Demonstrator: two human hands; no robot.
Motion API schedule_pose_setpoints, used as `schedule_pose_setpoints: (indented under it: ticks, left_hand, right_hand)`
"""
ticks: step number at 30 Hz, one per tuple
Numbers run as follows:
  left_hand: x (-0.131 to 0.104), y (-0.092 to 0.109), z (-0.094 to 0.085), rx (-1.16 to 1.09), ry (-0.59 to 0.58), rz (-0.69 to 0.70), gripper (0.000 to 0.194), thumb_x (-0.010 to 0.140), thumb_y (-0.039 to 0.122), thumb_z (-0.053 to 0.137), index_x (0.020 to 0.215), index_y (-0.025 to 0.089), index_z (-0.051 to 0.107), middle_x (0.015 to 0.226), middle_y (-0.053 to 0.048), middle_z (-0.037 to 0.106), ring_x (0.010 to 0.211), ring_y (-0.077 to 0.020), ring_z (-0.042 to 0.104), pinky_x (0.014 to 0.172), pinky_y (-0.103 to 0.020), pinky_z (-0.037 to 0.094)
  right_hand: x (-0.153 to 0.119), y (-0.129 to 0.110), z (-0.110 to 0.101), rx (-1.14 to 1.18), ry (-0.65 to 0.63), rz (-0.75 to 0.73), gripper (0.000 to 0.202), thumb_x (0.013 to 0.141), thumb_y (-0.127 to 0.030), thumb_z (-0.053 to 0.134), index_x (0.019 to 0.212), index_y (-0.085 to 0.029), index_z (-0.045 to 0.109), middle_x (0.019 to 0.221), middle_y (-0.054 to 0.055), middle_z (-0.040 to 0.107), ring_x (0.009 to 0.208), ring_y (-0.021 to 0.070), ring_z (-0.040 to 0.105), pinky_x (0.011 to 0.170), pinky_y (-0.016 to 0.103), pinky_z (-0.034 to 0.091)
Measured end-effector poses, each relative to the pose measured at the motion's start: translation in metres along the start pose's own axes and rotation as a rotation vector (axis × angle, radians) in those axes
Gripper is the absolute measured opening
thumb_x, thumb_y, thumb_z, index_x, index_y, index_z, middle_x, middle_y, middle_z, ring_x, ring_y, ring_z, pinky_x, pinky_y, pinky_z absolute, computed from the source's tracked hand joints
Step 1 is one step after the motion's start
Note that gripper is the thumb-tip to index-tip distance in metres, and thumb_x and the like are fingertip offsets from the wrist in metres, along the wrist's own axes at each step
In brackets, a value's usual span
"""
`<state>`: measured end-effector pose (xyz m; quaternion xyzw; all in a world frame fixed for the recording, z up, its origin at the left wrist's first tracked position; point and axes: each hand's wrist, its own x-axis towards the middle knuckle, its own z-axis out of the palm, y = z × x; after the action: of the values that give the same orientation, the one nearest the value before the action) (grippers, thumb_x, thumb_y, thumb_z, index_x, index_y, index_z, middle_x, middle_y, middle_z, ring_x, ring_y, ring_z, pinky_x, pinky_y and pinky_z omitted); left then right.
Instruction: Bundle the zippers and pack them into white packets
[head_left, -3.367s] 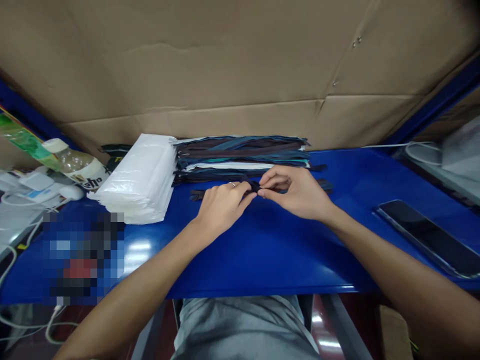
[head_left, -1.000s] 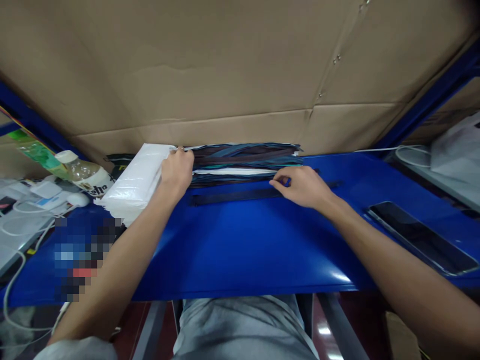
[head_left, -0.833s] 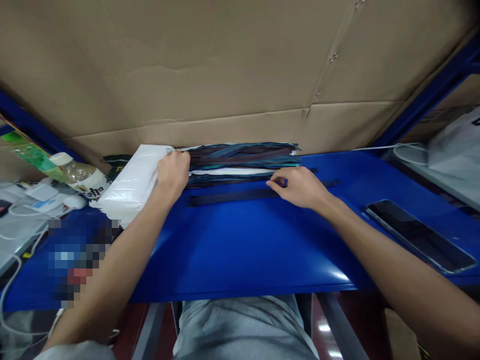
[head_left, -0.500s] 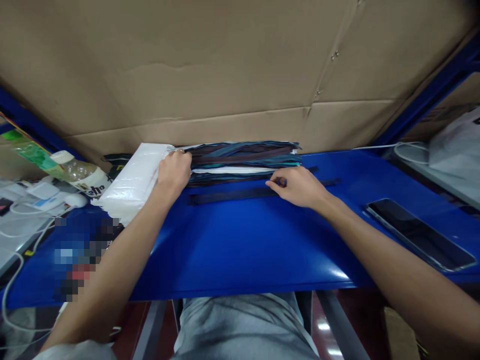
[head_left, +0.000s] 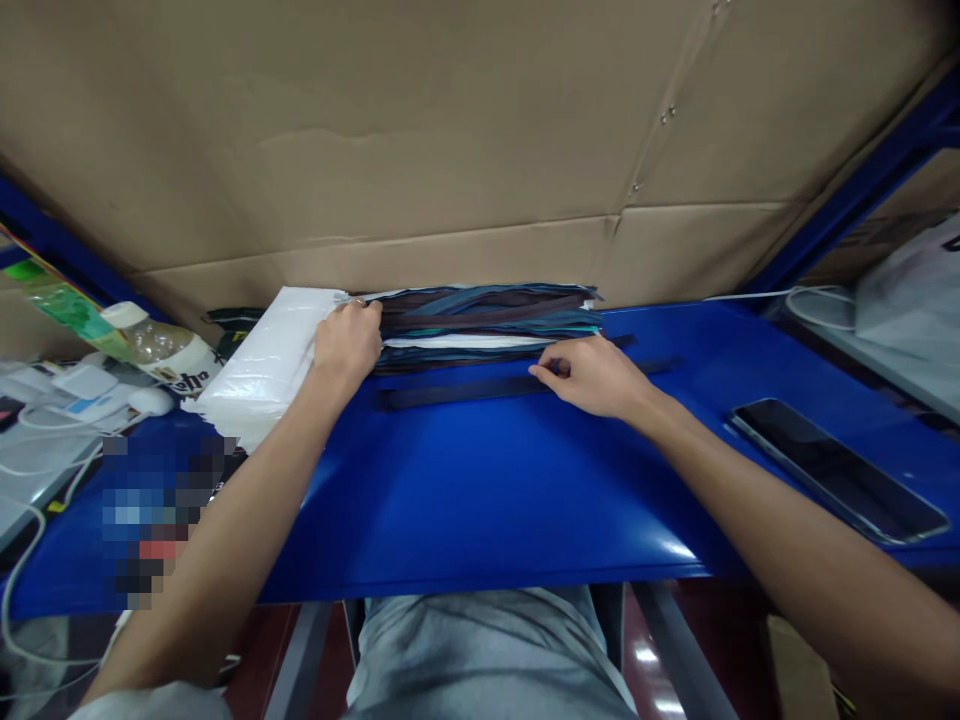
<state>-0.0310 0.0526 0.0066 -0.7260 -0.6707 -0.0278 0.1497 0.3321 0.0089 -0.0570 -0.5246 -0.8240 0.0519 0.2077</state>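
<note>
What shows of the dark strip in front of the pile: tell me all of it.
The dark strip is long, narrow, near-black and looks like cloth. It lies flat on the blue table, roughly along the pile of strips, with blue showing between them at the left. The right hand hides part of it; whether they touch is unclear. The dark end past the hand probably belongs to it.

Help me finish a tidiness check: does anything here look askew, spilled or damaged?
The white stack on the left looks slightly askew: its near edge is ragged and uneven, not squared up. I see no spill, but a pixelated patch at lower left hides what lies there.
</note>
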Motion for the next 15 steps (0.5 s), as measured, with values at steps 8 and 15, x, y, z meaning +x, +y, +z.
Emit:
schedule_pose_setpoints:
  ticks: [8,15]
  left_hand:
    - [0.0068,-0.0011,0.0022,0.051,-0.009,-0.011,0.039,0.102,0.015,0.047,0.123,0.015,0.080,0.124,-0.024,0.076,0.116,-0.0406,0.072,0.097,-0.051,0.057]
    - [0.0058,0.0028,-0.0051,0.068,-0.021,-0.059,0.037,0.101,0.017,0.049,0.118,0.015,0.082,0.118,-0.025,0.078,0.109,-0.0414,0.074,0.093,-0.050,0.057]
  right_hand:
    - [0.0000,-0.0010,-0.0004,-0.011,-0.007,0.007,0.031,0.105,-0.045,0.064,0.086,-0.024,0.078,0.084,0.004,0.081,0.071,0.0217,0.072,0.063,0.035,0.043]
    - [-0.0002,-0.0024,-0.0004,-0.018,-0.004,0.002,0.030,0.104,-0.044,0.065,0.087,-0.023,0.078,0.086,0.005,0.081,0.071,0.0219,0.072,0.062,0.035,0.041]
